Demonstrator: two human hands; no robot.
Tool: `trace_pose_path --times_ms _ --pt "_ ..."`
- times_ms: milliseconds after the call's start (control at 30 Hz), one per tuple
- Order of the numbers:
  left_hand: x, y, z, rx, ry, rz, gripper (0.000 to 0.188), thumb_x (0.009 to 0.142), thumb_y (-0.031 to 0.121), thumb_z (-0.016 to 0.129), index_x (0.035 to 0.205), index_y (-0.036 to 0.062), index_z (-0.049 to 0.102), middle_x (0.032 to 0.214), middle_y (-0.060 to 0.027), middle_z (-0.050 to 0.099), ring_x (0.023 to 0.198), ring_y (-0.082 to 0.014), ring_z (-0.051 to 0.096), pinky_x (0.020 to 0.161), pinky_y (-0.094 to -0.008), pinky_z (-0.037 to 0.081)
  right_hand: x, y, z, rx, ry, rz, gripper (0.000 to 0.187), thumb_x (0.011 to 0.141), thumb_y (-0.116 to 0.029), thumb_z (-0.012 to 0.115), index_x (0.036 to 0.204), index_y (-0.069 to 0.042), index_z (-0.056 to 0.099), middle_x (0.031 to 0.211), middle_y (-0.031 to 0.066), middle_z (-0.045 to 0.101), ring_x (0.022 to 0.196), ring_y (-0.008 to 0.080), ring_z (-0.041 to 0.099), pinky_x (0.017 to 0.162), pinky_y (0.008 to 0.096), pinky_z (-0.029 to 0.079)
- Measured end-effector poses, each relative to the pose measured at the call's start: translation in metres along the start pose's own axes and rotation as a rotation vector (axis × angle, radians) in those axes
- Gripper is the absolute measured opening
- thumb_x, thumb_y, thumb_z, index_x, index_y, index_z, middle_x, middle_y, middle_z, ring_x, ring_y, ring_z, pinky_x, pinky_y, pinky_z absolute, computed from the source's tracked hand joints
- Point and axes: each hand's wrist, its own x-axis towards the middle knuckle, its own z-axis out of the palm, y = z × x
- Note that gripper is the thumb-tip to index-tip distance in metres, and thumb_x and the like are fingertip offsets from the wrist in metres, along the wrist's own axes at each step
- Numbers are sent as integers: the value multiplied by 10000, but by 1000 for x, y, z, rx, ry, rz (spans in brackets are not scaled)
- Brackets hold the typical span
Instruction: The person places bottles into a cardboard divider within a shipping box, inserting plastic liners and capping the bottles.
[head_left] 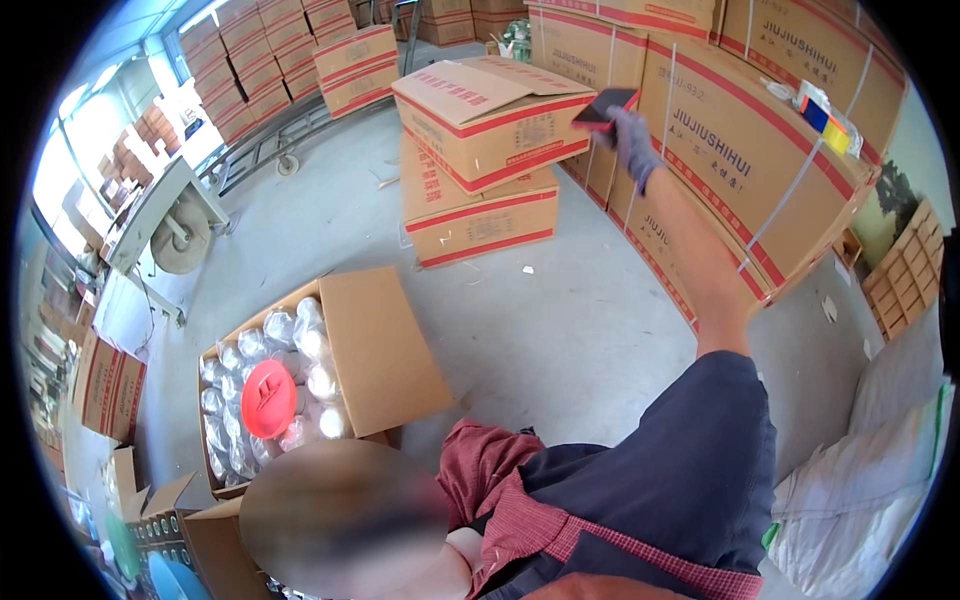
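Observation:
My right arm reaches far out to the upper right, and my right hand (pixel 634 148), in a grey-purple glove, is closed round a flat dark object with a red edge (pixel 606 106). That object overlaps the right end of a closed carton (pixel 480 125) with red bands; I cannot tell whether they touch. This carton rests on a second one (pixel 485 222). My left hand does not show; a blurred patch covers the lower left. Beside that patch stands an open carton (pixel 385 350) holding several clear-wrapped rounded items (pixel 232 430), with a red round plastic piece (pixel 268 400) on top.
Large strapped cartons (pixel 730 150) form a wall at the right. Wheeled metal equipment (pixel 180 225) stands at the left, with stacked cartons (pixel 245 55) behind. Pale sacks (pixel 850 500) lie at the lower right. An opened box (pixel 165 520) sits at the lower left.

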Motion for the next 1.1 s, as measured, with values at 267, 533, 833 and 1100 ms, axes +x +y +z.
trace_pose_path --times_ms 267,533,833,1100 --pt "10 31 43 147 165 -161 582 945 375 348 1378 -5 432 1351 -212 444 1249 -301 439 1049 -381 327 179 -87 -124 340 130 -504 313 822 -264 695 1035 -77 563 778 49 579 653 184 570 553 329 476" --pt "-55 21 6 237 444 -460 434 968 198 386 1321 -26 504 1275 -164 548 1186 -238 513 1002 -334 387 -36 146 291 53 -790 33 372 942 -240 568 1230 -6 547 1115 89 613 1040 183 584 922 325 471" --pt "-45 -32 -24 72 223 -218 326 919 156 548 1219 40 601 1084 -138 602 1028 -303 584 903 -365 454 -539 125 443 25 -2217 -302 366 949 -232 538 1260 -41 565 1194 125 616 1113 233 586 969 345 453" --pt "-79 -144 -47 178 759 -328 247 875 46 538 1087 -14 652 1025 -147 648 954 -303 617 857 -369 485 -761 262 515 -450 -2152 -964 528 843 -322 610 1338 -190 480 1304 179 469 1129 372 565 925 470 482"
